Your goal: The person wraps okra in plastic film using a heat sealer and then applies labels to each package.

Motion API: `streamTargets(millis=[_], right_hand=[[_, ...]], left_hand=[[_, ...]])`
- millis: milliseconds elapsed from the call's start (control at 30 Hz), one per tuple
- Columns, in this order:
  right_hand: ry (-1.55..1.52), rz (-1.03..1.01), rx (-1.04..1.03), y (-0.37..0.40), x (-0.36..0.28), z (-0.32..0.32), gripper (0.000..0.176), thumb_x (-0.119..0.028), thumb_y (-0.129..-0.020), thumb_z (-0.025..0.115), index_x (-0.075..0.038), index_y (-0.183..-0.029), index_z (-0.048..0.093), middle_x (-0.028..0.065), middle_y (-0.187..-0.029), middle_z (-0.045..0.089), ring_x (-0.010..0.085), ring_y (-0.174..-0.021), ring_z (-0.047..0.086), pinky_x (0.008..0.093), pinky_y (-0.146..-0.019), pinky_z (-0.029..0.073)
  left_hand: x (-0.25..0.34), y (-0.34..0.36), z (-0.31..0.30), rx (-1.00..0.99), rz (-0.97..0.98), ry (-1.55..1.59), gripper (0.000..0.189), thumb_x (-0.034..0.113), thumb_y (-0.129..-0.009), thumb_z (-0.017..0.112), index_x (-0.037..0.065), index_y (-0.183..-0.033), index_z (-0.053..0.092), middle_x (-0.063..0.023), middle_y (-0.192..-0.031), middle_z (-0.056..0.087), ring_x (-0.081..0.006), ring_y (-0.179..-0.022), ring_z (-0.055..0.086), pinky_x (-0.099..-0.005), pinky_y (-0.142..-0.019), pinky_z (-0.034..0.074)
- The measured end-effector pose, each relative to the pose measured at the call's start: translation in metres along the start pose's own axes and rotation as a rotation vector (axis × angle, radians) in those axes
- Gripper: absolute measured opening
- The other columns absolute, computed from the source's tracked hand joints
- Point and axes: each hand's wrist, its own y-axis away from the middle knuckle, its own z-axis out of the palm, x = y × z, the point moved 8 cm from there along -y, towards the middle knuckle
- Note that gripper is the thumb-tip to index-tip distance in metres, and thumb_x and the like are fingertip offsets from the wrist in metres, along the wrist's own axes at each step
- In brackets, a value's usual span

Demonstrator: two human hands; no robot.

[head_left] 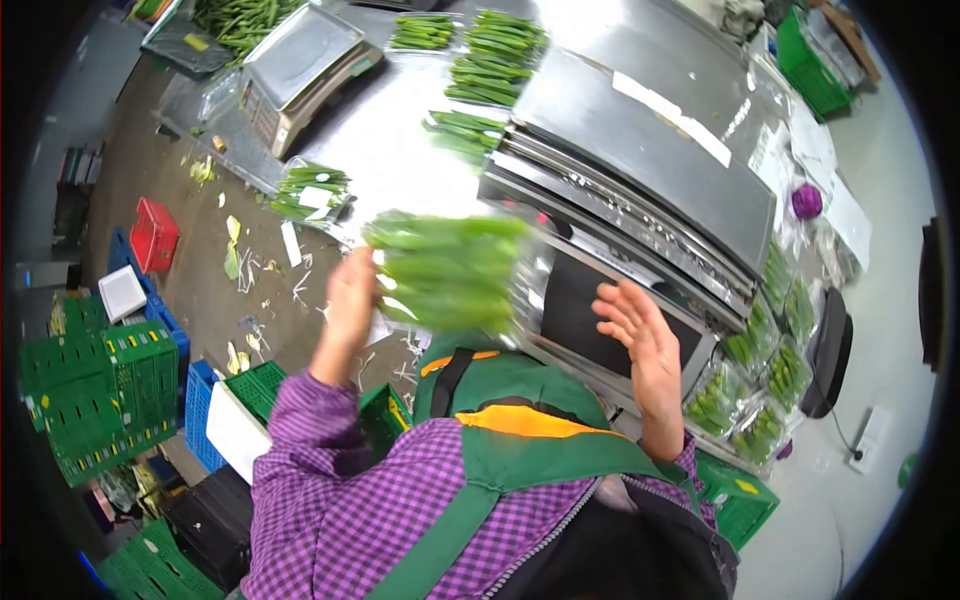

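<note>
My left hand grips the left edge of a pack of okra, held up in front of my body and smeared by motion. Clear film sticks out crumpled at the pack's right end. Apart from the pack, my right hand is raised with its fingers stretched and nothing in them. Near it is the dark plate at the front of a steel wrapping machine. Other okra packs lie on the steel table, and one labelled pack sits at its near left edge.
A weighing scale stands at the table's left, beside a heap of loose green pods. Several packs lie right of the machine. Green crates and a red crate stand left, with scraps littering the floor.
</note>
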Motion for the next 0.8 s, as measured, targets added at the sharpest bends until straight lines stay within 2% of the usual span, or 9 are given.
streamTargets(millis=[67, 200, 333, 367, 433, 467, 567, 667, 800], right_hand=[[0.037, 0.064, -0.014, -0.022, 0.018, 0.019, 0.031, -0.013, -0.095, 0.044, 0.003, -0.122, 0.050, 0.0127, -0.113, 0.059, 0.0165, -0.096, 0.059, 0.0273, -0.081, 0.046], [0.091, 0.214, -0.180, -0.051, 0.044, 0.072, 0.027, -0.013, -0.094, 0.047, 0.001, -0.116, 0.055, 0.0094, -0.103, 0.062, 0.0125, -0.088, 0.059, 0.0253, -0.078, 0.047], [0.157, 0.280, -0.256, -0.085, 0.060, 0.111, 0.026, -0.013, -0.094, 0.048, 0.001, -0.116, 0.055, 0.0090, -0.103, 0.063, 0.0129, -0.089, 0.059, 0.0259, -0.080, 0.047], [0.183, 0.297, -0.292, -0.092, 0.066, 0.120, 0.026, -0.012, -0.094, 0.048, 0.001, -0.116, 0.055, 0.0091, -0.104, 0.063, 0.0135, -0.091, 0.060, 0.0264, -0.081, 0.048], [0.199, 0.307, -0.288, -0.105, 0.069, 0.132, 0.027, -0.012, -0.094, 0.048, 0.001, -0.117, 0.054, 0.0093, -0.105, 0.063, 0.0143, -0.092, 0.060, 0.0271, -0.082, 0.048], [0.209, 0.318, -0.300, -0.110, 0.072, 0.136, 0.028, -0.012, -0.094, 0.049, 0.002, -0.117, 0.054, 0.0095, -0.106, 0.063, 0.0150, -0.094, 0.061, 0.0278, -0.083, 0.048], [0.241, 0.341, -0.296, -0.123, 0.083, 0.141, 0.028, -0.013, -0.093, 0.051, 0.002, -0.117, 0.054, 0.0089, -0.107, 0.062, 0.0128, -0.094, 0.060, 0.0270, -0.084, 0.048], [0.249, 0.387, -0.302, -0.133, 0.090, 0.149, 0.028, -0.014, -0.093, 0.052, 0.002, -0.116, 0.054, 0.0081, -0.107, 0.062, 0.0111, -0.093, 0.059, 0.0262, -0.086, 0.047], [0.242, 0.324, -0.268, -0.146, 0.101, 0.160, 0.028, -0.015, -0.091, 0.054, 0.001, -0.114, 0.056, 0.0078, -0.095, 0.064, 0.0129, -0.088, 0.060, 0.0277, -0.079, 0.048]], left_hand=[[0.006, -0.045, -0.070, 0.106, -0.038, 0.050, 0.039, 0.043, -0.092, 0.048, 0.006, -0.101, 0.058, 0.0080, -0.061, 0.041, -0.0027, -0.051, 0.037, -0.0196, -0.045, 0.031], [-0.014, -0.145, -0.184, 0.069, -0.071, 0.027, 0.043, 0.044, -0.090, 0.055, 0.007, -0.109, 0.058, 0.0084, -0.068, 0.040, -0.0017, -0.055, 0.032, -0.0180, -0.048, 0.028], [-0.028, -0.217, -0.232, -0.021, -0.138, -0.155, 0.049, 0.048, -0.089, 0.054, 0.002, -0.104, 0.063, 0.0034, -0.074, 0.056, -0.0061, -0.063, 0.049, -0.0225, -0.056, 0.039], [-0.023, -0.226, -0.233, 0.013, -0.150, -0.434, 0.050, 0.049, -0.087, 0.055, 0.001, -0.101, 0.065, -0.0007, -0.074, 0.060, -0.0097, -0.066, 0.053, -0.0261, -0.059, 0.041], [-0.002, -0.242, -0.231, 0.078, -0.095, -1.027, 0.051, 0.049, -0.082, 0.060, 0.000, -0.094, 0.068, -0.0126, -0.072, 0.066, -0.0234, -0.071, 0.063, -0.0372, -0.067, 0.047], [0.012, -0.243, -0.225, 0.149, 0.081, -1.182, 0.048, 0.046, -0.080, 0.063, 0.002, -0.099, 0.067, -0.0168, -0.085, 0.066, -0.0305, -0.082, 0.064, -0.0400, -0.073, 0.048], [0.057, -0.239, -0.176, 0.371, 0.574, -1.153, 0.036, 0.033, -0.079, 0.067, 0.005, -0.102, 0.066, -0.0151, -0.093, 0.067, -0.0283, -0.087, 0.065, -0.0352, -0.075, 0.049], [0.020, -0.290, -0.095, -0.046, 0.409, -0.683, 0.036, 0.027, -0.082, 0.066, 0.000, -0.106, 0.063, -0.0152, -0.101, 0.066, -0.0252, -0.087, 0.065, -0.0330, -0.077, 0.050], [-0.057, -0.326, 0.020, -0.394, 0.013, -0.495, 0.038, 0.023, -0.085, 0.057, -0.001, -0.114, 0.058, -0.0175, -0.098, 0.066, -0.0259, -0.091, 0.062, -0.0330, -0.083, 0.047]])
